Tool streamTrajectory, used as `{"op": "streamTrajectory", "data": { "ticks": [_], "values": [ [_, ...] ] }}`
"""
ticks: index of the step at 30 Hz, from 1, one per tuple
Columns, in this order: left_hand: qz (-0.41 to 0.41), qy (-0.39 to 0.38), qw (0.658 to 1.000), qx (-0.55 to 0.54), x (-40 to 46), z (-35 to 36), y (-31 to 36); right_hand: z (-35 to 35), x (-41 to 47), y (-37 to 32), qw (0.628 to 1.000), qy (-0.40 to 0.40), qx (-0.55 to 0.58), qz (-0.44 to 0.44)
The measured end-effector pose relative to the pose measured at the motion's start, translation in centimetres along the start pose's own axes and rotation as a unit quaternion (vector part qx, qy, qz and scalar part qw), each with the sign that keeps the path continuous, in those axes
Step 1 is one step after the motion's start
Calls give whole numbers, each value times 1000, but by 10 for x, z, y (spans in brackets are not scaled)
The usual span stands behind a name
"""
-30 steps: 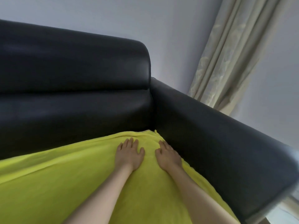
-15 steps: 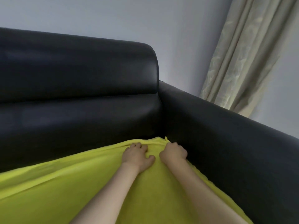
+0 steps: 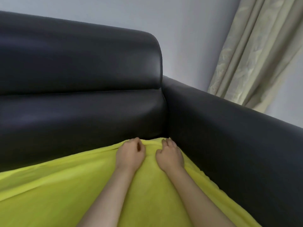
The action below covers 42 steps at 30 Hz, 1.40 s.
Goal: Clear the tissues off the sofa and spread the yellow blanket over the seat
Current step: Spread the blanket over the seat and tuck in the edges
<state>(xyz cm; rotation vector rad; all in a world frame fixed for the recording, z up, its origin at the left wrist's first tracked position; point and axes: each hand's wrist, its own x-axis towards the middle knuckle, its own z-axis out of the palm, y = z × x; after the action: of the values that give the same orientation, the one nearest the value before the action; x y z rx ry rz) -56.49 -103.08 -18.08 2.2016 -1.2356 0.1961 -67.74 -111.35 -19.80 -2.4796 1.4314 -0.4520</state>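
Observation:
The yellow blanket point(image 3: 65, 194) lies spread over the seat of the black leather sofa point(image 3: 82, 66), and its far edge reaches the foot of the backrest. My left hand point(image 3: 130, 154) and my right hand point(image 3: 169, 155) sit side by side at the blanket's far right corner, where the backrest meets the armrest point(image 3: 229, 128). Both hands have their fingers curled into the blanket's edge and grip the cloth. No tissues are in view.
The sofa's backrest rises right behind my hands and the armrest runs along the right. A beige curtain point(image 3: 255, 46) hangs beyond the armrest against a pale wall point(image 3: 180, 22).
Both hands lay flat on the blanket a second ago. They have since curled their fingers into the far edge and shifted a little toward the back corner.

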Motion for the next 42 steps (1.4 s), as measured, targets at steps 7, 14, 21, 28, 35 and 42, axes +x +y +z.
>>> {"op": "streamTrajectory", "data": {
  "ticks": [7,14,21,28,35,42],
  "values": [
    [81,33,996,1,4,14,7,-1,1,-1,998,49,-8,-29],
    [58,-60,993,82,4,19,7,-1,11,1,998,-56,-13,4],
    [32,-177,980,85,7,20,8,-6,21,-1,994,-108,-7,22],
    [19,-268,954,131,20,19,11,-9,34,-8,988,-142,-39,54],
    [-2,-301,945,126,38,21,8,-15,51,-23,975,-179,-98,86],
    [-24,-328,937,114,54,32,2,-16,64,-48,943,-189,-266,70]
  ]
}}
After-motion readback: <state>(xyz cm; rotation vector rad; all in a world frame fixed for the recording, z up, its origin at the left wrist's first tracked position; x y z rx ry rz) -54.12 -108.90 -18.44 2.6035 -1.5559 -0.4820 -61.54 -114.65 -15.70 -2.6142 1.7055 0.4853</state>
